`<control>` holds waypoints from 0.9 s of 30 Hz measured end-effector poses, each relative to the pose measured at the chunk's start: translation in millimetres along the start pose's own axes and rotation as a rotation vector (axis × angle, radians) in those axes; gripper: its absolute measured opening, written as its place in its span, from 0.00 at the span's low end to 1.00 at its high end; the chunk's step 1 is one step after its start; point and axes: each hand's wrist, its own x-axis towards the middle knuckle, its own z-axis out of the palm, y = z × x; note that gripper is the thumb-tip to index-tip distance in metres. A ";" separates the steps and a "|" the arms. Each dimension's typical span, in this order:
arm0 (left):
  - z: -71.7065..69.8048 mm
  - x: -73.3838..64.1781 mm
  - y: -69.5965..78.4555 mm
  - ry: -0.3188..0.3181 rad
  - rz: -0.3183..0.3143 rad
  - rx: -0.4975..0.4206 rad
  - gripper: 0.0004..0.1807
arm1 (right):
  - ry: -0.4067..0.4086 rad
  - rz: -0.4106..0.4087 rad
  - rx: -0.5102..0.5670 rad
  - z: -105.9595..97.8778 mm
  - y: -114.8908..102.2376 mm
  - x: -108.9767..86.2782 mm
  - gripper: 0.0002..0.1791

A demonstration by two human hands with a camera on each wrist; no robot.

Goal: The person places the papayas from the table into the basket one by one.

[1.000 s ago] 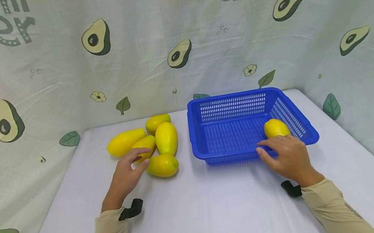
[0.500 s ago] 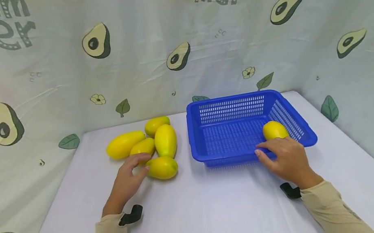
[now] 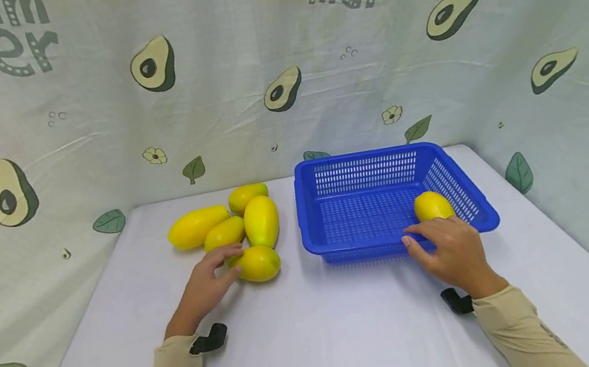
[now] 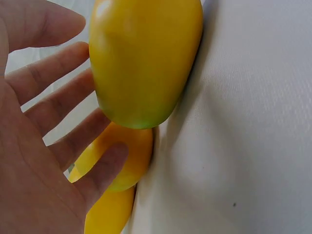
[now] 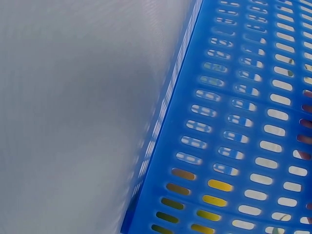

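My left hand [image 3: 206, 291] is at the left end of the nearest yellow mango [image 3: 255, 264], its fingers spread in the left wrist view. The fingertips lie alongside this mango [image 4: 146, 63]; I cannot tell whether they press on it. Behind it lie several more yellow mangoes [image 3: 262, 221]. Over the front rim of the blue basket [image 3: 352, 248] hovers or rests my right hand [image 3: 452, 251], fingers bent loosely over the edge. A yellow mango [image 3: 432, 204] lies inside, just beyond that hand, partly hidden. Its yellow shows through the basket's slots in the right wrist view.
The table has a white cloth [image 3: 321, 341]. A printed fabric backdrop [image 3: 227, 130] rises along the back and both sides. The basket stands at the right rear, apart from the mangoes on the left.
My left hand has shifted slightly right and down, from beside the group of mangoes to the nearest one. The right hand stays at the basket rim. The view has tilted slightly.
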 end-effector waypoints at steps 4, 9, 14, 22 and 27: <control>1.7 0.0 -0.8 -0.014 -0.006 -0.010 0.18 | 0.007 -0.001 -0.002 -0.2 0.4 0.1 0.21; 3.1 -0.3 -1.4 -0.027 -0.015 -0.018 0.20 | 0.003 0.002 -0.003 0.3 0.7 -1.6 0.22; 2.9 -0.3 -2.6 -0.032 -0.013 -0.005 0.25 | 0.023 -0.008 0.001 3.2 1.6 -1.3 0.22; 5.5 0.6 -4.6 -0.047 -0.064 0.033 0.31 | 0.015 -0.002 -0.006 4.1 2.1 -0.5 0.21; 8.8 1.5 -6.0 -0.059 -0.096 0.028 0.34 | 0.013 -0.002 -0.003 2.9 1.6 -1.0 0.21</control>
